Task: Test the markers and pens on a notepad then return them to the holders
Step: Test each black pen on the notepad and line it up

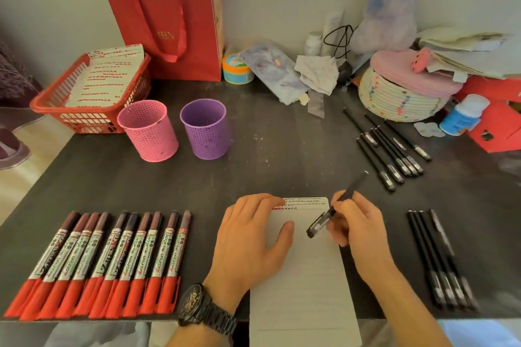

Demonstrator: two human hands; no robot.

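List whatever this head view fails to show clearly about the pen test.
All in the head view:
- Pen in the right hand: motion-blurred, so capped or not is unclear.
- Notepad: near edge cut off by the frame; upper left corner under the left hand.
- Test marks: too small to read.
- Black pens at right: blurred, count uncertain.

This is a home. The dark counter [282, 149] stands against a plain wall, and its back edge is crowded with household clutter: a red gift bag [169, 22], a cream jar [237, 70], a soft toy [386, 17] (blurred), a woven basket [394, 101] and loose papers [468, 51].
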